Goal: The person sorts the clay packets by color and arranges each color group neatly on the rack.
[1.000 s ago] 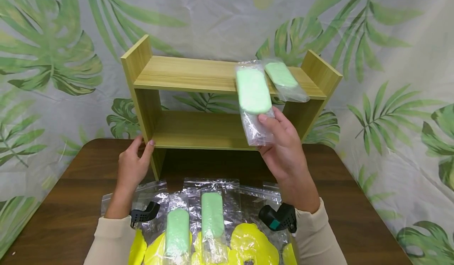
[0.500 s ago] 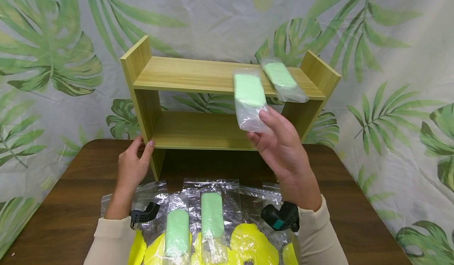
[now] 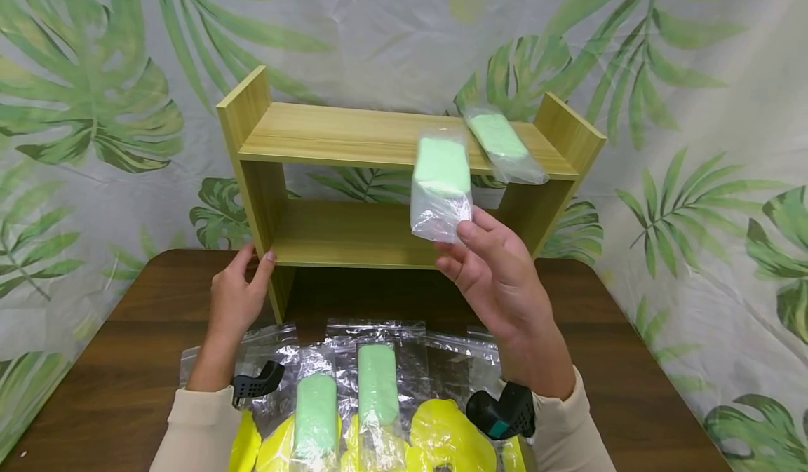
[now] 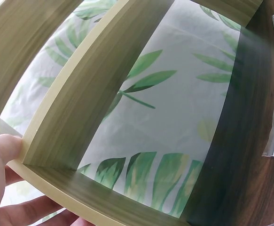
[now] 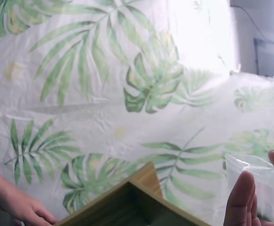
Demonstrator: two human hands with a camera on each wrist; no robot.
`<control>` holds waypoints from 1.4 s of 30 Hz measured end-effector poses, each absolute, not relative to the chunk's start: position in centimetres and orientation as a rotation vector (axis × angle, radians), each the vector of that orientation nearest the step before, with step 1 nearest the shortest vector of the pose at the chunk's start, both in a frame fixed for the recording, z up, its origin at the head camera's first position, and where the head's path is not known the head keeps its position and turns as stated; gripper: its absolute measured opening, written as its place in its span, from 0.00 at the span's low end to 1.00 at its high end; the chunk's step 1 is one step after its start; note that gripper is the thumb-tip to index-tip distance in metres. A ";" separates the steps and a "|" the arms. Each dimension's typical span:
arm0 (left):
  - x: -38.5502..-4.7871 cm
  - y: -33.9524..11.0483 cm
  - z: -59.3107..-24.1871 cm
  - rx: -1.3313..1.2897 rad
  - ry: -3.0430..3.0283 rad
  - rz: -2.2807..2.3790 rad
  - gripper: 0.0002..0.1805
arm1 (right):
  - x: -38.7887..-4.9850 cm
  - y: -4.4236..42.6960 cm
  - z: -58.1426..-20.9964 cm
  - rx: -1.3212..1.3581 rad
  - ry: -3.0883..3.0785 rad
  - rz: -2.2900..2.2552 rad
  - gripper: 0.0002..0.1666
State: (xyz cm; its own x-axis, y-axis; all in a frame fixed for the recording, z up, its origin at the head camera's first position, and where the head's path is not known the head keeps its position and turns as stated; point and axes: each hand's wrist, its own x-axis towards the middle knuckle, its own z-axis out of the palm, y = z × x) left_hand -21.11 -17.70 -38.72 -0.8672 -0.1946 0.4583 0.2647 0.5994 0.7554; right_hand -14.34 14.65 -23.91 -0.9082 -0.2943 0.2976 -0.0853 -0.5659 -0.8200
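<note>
In the head view my right hand (image 3: 505, 275) pinches the lower end of a clear plastic packet (image 3: 440, 216) with a pale green rounded slab in it, between thumb and fingers. The packet tilts up in front of the wooden shelf unit's (image 3: 353, 130) top board. A similar green packet (image 3: 499, 139) lies slanted on that board near the right end, its lower end over the front edge. My left hand (image 3: 238, 286) grips the unit's left side panel; in the left wrist view the thumb (image 4: 5, 147) lies on the front and the fingers go behind.
On the dark brown table (image 3: 120, 360), clear zip bags hold flat yellow pieces (image 3: 448, 437). Two more green packets (image 3: 379, 384) lie on top of them. Behind the shelf hangs a leaf-patterned cloth (image 3: 391, 30).
My right hand has lowered the packet slightly and drawn it a little left, tipping its near end. The left hand stays on the side panel.
</note>
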 end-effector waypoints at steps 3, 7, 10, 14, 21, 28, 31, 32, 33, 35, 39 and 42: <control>-21.1 -17.7 -38.7 -0.056 -2.316 -1.214 0.22 | -14.2 14.7 -23.6 -0.623 1.438 -2.574 0.26; -21.1 -17.7 -38.7 -0.063 -2.312 -1.216 0.22 | -14.4 14.6 -23.3 -0.613 1.463 -2.608 0.23; -21.1 -17.7 -38.8 -0.064 -2.310 -1.216 0.22 | -14.5 14.5 -23.3 -0.578 1.472 -2.667 0.23; -21.2 -17.7 -38.8 -0.058 -2.318 -1.209 0.22 | -14.7 14.4 -23.5 -0.542 1.485 -2.746 0.22; -21.1 -17.7 -38.7 -0.052 -2.316 -1.208 0.22 | -15.2 14.7 -23.3 -0.584 1.517 -2.759 0.24; -21.1 -17.7 -38.8 -0.047 -2.321 -1.198 0.21 | -16.1 15.0 -23.3 -0.587 1.534 -2.764 0.24; -21.2 -17.7 -38.8 -0.047 -2.317 -1.196 0.22 | -16.5 15.1 -23.4 -0.589 1.543 -2.775 0.22; -21.2 -17.7 -38.8 -0.047 -2.315 -1.196 0.22 | -16.6 15.1 -23.4 -0.592 1.550 -2.777 0.21; -21.2 -17.7 -38.8 -0.049 -2.313 -1.196 0.22 | -16.7 15.1 -23.5 -0.593 1.553 -2.783 0.20; -21.2 -17.7 -38.8 -0.052 -2.309 -1.194 0.22 | -16.9 15.0 -23.5 -0.595 1.554 -2.797 0.17; -21.3 -17.7 -38.9 -0.054 -2.309 -1.197 0.21 | -17.4 14.9 -23.7 -0.582 1.580 -2.817 0.10; -21.3 -17.8 -38.9 -0.051 -2.314 -1.196 0.21 | -17.8 14.8 -23.8 -0.576 1.621 -2.813 0.06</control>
